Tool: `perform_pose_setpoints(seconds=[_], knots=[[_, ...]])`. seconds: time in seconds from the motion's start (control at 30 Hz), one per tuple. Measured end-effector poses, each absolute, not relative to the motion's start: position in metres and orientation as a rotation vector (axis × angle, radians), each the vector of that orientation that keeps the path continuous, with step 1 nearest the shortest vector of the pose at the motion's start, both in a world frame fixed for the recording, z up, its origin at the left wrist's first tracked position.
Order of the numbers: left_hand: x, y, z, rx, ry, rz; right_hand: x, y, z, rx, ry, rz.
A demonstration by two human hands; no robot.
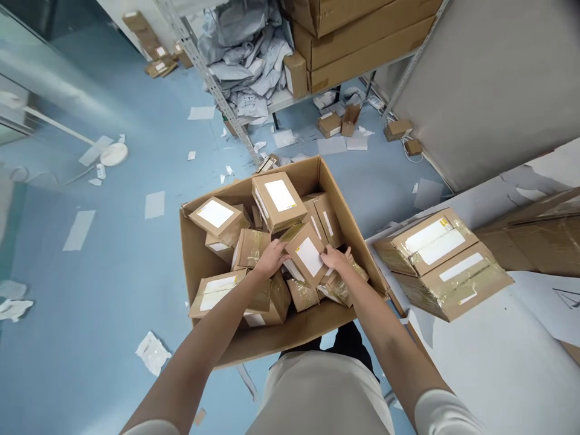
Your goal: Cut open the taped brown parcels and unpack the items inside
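Both hands are inside a large open carton [190, 241] filled with small taped cardboard boxes. My left hand [272, 258] grips the left edge of a small cardboard box [296, 257] with a white label on top. My right hand [336, 258] has its fingers closed at the right edge of that same box, which sits tilted between the two hands. Right behind it lies another labelled box [278, 202]. To the left are a labelled box [216, 214] and a taped box [251, 249]. Part of my right fingers is hidden.
On the white table [507, 356] at the right stand two taped boxes [453, 260] side by side. A metal shelf [212, 78] at the back holds grey plastic mailers [249, 54] and big cartons [357, 42]. Paper scraps [154, 205] litter the blue floor.
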State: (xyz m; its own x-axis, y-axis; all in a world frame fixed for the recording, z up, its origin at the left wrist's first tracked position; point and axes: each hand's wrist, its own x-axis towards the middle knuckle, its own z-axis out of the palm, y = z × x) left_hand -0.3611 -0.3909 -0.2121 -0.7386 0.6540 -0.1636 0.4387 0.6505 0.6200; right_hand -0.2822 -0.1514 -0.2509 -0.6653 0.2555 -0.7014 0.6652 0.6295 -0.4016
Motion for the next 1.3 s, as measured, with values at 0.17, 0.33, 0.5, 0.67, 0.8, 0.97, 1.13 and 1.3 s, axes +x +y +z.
perform_pose_setpoints(seconds=[0.17, 0.33, 0.5, 0.67, 0.8, 0.97, 1.13, 1.3], knots=[[-0.378, -0.371, -0.202, 0.904, 2.552, 0.890, -0.292, -0.160, -0.263, 0.763, 2.164, -1.197], [-0.397, -0.361, -0.192, 0.661, 2.634, 0.979, -0.274, -0.182, -0.260, 0.903, 2.104, -1.503], [-0.386, -0.363, -0.193, 0.422, 2.672, 1.148, -0.228, -0.205, -0.251, 1.241, 1.707, -2.124], [-0.376, -0.361, -0.178, -0.128, 2.498, 1.488, -0.209, -0.199, -0.240, 1.324, 1.365, -2.664], [-0.356, -0.366, -0.157, -0.195, 2.060, 1.794, -0.209, -0.184, -0.215, 1.242, 1.617, -2.793], [-0.328, -0.381, -0.141, 0.093, 1.729, 1.786, -0.200, -0.177, -0.186, 0.997, 1.793, -2.607], [-0.321, -0.390, -0.130, 0.281, 2.117, 1.547, -0.176, -0.169, -0.172, 0.939, 1.988, -2.538], [-0.298, -0.385, -0.097, 0.599, 2.450, 1.244, -0.130, -0.165, -0.139, 0.884, 2.297, -2.342]])
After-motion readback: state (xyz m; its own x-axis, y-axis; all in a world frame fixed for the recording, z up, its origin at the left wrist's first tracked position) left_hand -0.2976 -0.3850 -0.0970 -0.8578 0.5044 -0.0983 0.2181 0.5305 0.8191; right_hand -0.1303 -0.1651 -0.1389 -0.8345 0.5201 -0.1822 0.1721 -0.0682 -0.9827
